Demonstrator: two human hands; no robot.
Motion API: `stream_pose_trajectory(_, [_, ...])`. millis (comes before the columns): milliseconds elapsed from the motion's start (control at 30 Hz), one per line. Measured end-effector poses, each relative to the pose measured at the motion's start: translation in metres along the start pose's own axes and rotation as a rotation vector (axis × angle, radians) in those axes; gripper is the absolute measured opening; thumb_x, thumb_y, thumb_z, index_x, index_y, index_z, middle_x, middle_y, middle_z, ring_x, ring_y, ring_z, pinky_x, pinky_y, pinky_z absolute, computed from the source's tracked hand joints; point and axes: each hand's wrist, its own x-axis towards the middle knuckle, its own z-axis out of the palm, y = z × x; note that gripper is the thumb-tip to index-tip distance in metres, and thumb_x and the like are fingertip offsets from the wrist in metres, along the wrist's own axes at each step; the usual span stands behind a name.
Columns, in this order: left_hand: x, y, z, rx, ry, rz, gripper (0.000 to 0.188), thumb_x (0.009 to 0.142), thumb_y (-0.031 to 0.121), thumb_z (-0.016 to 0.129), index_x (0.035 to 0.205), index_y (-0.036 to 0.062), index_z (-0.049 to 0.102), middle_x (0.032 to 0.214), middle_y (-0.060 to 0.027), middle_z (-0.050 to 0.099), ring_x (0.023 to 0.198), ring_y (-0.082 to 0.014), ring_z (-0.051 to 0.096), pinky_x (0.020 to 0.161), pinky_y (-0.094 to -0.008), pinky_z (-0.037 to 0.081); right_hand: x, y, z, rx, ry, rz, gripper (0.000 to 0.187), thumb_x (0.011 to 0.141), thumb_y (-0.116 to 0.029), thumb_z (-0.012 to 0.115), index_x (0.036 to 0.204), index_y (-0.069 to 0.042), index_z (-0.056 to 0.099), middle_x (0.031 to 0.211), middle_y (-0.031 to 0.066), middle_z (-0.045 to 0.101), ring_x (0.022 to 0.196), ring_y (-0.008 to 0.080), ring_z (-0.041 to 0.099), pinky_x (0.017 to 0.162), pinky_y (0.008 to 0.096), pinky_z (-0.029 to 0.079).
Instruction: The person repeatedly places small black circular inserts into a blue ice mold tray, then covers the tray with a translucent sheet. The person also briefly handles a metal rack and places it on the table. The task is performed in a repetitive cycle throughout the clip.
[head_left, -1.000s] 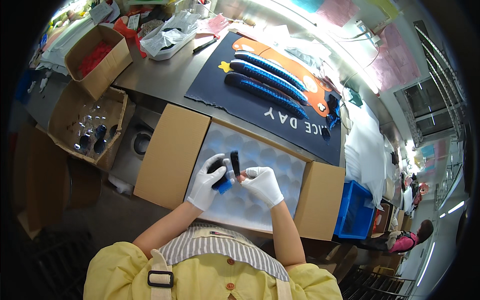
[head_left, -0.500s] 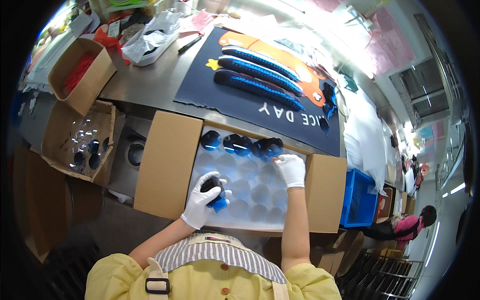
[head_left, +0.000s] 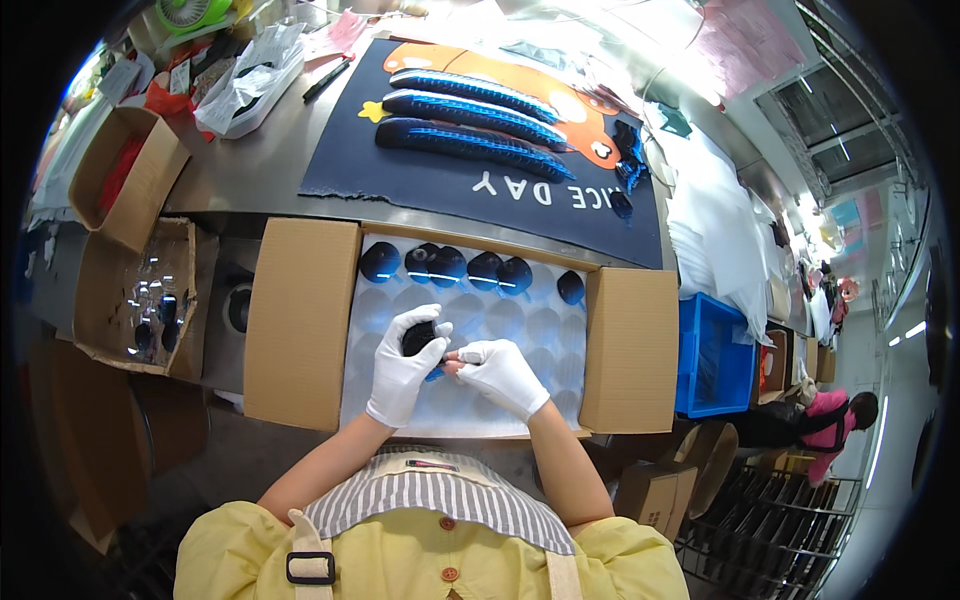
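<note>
My left hand (head_left: 398,372), in a white glove, is wrapped round a short stack of dark round lenses (head_left: 418,338) with blue tabs, held above the tray. Right beside it is my right hand (head_left: 500,374), gloved with bare fingertips, pinched together at the stack's edge. What exactly lies between those fingertips is too small to make out. Below both hands, a whitish tray (head_left: 535,390) with rows of round pockets lies in an open cardboard box (head_left: 300,325). Along its far row sit several dark lenses (head_left: 447,266), the rightmost one (head_left: 570,287) standing apart from the others.
Beyond the box, a dark mat (head_left: 345,170) bears three long rows of stacked lenses (head_left: 470,105). A blue bin (head_left: 715,355) stands to the right. On the left are a worn carton with loose lenses (head_left: 140,290) and another cardboard box (head_left: 150,175). A person (head_left: 825,420) is at far right.
My right hand has come from the tray's far right row to the stack in my left hand. A lens shows at that row's right end. The whole view has shifted slightly.
</note>
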Motion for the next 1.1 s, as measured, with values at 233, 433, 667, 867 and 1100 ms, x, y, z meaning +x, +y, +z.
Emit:
stream_pose_trajectory(233, [-0.018,-0.001,-0.042,-0.237,0.043,-0.136,0.029,0.099,0.01,0.055,0.127,0.0062,0.054,0.123,-0.0114,0.061,0.108,-0.0278,0.063,0.093,-0.0414,0.053,0.004,-0.019,0.016,-0.147,0.099,0.022,0.019,0.081,-0.012,0.078,0.092,0.003,0.075,0.075,0.0064,0.072,0.067,0.0065,0.06,0.066,0.0233,0.051])
stream_pose_trajectory(433, [-0.057,0.016,-0.072,-0.519,-0.085,-0.462,0.036,0.099,0.024,0.056,0.132,0.0116,0.049,0.126,-0.0134,0.058,0.111,-0.0272,0.059,0.093,-0.0434,0.051,0.048,-0.035,0.041,-0.441,0.177,-0.285,0.018,0.083,-0.019,0.072,0.085,-0.001,0.073,0.077,0.0191,0.067,0.063,0.0291,0.065,0.064,0.0318,0.052])
stream_pose_trajectory(667, [-0.054,0.023,-0.074,-0.568,-0.223,-0.502,0.06,0.091,0.023,0.068,0.142,0.0109,0.04,0.137,-0.0146,0.051,0.114,-0.0255,0.058,0.091,-0.0401,0.053,0.024,0.023,-0.037,-0.966,0.325,-0.096,0.022,0.082,-0.03,0.068,0.077,-0.01,0.076,0.08,0.0144,0.07,0.077,0.0336,0.068,0.074,0.0405,0.055])
stream_pose_trajectory(867, [-0.033,0.03,-0.052,-0.466,-0.131,-0.475,0.058,0.09,0.003,0.062,0.143,0.0112,0.041,0.131,-0.0117,0.054,0.112,-0.022,0.059,0.095,-0.038,0.053,-0.027,0.063,-0.102,-0.924,0.569,0.377,0.022,0.082,-0.033,0.07,0.085,-0.013,0.078,0.084,0.012,0.072,0.081,0.0343,0.069,0.074,0.0424,0.056])
stream_pose_trajectory(1100, [-0.01,0.0,-0.002,-0.036,0.02,-0.055,0.04,0.091,-0.007,0.06,0.128,0.0072,0.052,0.122,-0.0081,0.058,0.107,-0.0184,0.065,0.092,-0.0309,0.056,-0.035,0.004,-0.011,-0.187,0.021,-0.121,0.021,0.089,-0.023,0.066,0.105,-0.012,0.075,0.1,0.0112,0.073,0.091,0.0266,0.069,0.083,0.0331,0.053])
